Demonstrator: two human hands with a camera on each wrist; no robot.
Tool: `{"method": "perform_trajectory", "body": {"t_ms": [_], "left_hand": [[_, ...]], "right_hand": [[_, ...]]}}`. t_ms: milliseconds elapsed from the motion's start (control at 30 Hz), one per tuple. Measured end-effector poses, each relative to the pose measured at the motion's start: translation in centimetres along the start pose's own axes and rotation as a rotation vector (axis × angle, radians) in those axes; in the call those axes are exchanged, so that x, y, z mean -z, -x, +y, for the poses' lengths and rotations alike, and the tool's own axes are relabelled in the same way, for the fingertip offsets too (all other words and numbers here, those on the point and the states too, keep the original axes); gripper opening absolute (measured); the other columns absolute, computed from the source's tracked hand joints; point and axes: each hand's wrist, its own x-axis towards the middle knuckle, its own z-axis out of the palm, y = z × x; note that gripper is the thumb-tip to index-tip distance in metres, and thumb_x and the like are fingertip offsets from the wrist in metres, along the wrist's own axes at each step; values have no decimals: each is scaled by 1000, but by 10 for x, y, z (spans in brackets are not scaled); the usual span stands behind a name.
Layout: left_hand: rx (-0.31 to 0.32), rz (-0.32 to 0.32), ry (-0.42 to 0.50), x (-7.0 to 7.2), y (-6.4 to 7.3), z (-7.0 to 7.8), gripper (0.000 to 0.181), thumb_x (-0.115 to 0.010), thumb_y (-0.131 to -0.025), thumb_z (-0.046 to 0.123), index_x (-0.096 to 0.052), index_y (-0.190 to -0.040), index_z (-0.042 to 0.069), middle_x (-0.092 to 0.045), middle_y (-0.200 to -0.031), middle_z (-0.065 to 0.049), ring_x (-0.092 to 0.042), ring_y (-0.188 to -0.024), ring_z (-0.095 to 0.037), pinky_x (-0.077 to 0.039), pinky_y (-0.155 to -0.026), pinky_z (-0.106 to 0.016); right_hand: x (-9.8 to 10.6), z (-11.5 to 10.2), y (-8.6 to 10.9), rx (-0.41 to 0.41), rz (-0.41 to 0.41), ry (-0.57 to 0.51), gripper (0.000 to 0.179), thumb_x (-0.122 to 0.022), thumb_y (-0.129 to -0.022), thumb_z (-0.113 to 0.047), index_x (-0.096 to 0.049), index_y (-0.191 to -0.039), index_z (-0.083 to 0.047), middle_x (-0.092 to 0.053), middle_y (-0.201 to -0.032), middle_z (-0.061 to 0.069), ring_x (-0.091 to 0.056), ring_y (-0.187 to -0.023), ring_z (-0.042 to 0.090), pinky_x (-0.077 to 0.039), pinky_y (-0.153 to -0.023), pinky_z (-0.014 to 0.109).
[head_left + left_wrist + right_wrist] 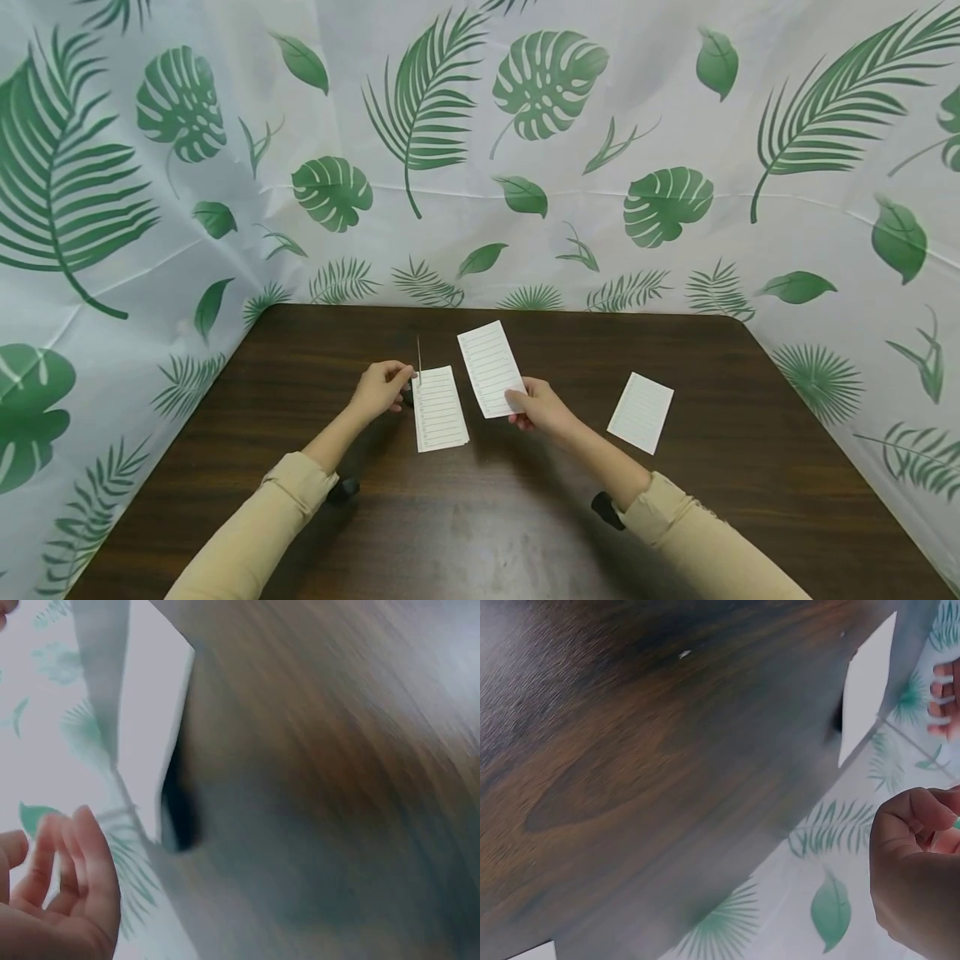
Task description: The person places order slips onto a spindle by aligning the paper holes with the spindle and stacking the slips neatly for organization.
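Observation:
A thin upright rod rises through the top end of some lined paper slips. A dark round base shows beneath the slips, like a bill spike. My left hand is beside the rod, its fingers loosely bent and holding nothing that I can see. In the right wrist view the left hand appears apart from the rod. My right hand pinches a lined paper slip by its lower right corner, to the right of the spike. The right wrist view hides that slip.
Another lined paper slip lies flat on the dark wooden table, right of the right hand. A white curtain with green leaves hangs behind the table's far edge and down both sides.

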Motion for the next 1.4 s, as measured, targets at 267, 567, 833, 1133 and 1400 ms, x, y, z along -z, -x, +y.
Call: {"method": "perform_trajectory", "body": {"t_ms": [267, 567, 833, 1133, 1400], "left_hand": [[-102, -89, 131, -13, 3, 25, 36, -47, -100, 21, -64, -102, -11, -59, -74, -16, -50, -58, -13, -57, -52, -36], [-114, -94, 189, -25, 3, 47, 34, -49, -99, 20, -60, -91, -10, -60, -75, -21, -52, -58, -13, -57, -51, -28], [-76, 54, 220, -25, -2, 48, 23, -60, -93, 13, -60, -83, -8, -58, -67, -7, -52, -56, -11, -57, -51, -27], [-53, 156, 259, -12, -8, 58, 22, -61, -92, 15, -63, -90, -7, -55, -64, -1, -52, -54, -8, -57, -52, -26], [-77, 201, 201, 3, -12, 62, 22, -63, -91, 16, -65, -91, -6, -52, -63, 3, -50, -48, -4, -53, -47, -21]], "right_hand": [[-12, -5, 5, 7, -32, 2, 24, -43, -94, -7, -50, -109, 10, -52, -55, -1, -43, -45, 6, -32, -43, 17], [-21, -7, 9, 16, -72, -13, 23, -44, -96, -7, -51, -109, 9, -53, -57, 0, -43, -46, 7, -33, -44, 18], [-24, -6, 11, 49, -105, -23, 20, -45, -97, -9, -50, -105, 9, -52, -57, -1, -42, -46, 6, -32, -43, 16], [-29, -14, 4, 66, -108, -19, 21, -45, -98, -9, -54, -103, 9, -52, -55, -2, -43, -45, 7, -32, -43, 18], [-38, -28, -4, 54, -70, -34, 19, -47, -96, -7, -55, -98, 10, -52, -51, -4, -45, -44, 6, -34, -43, 18]]}}
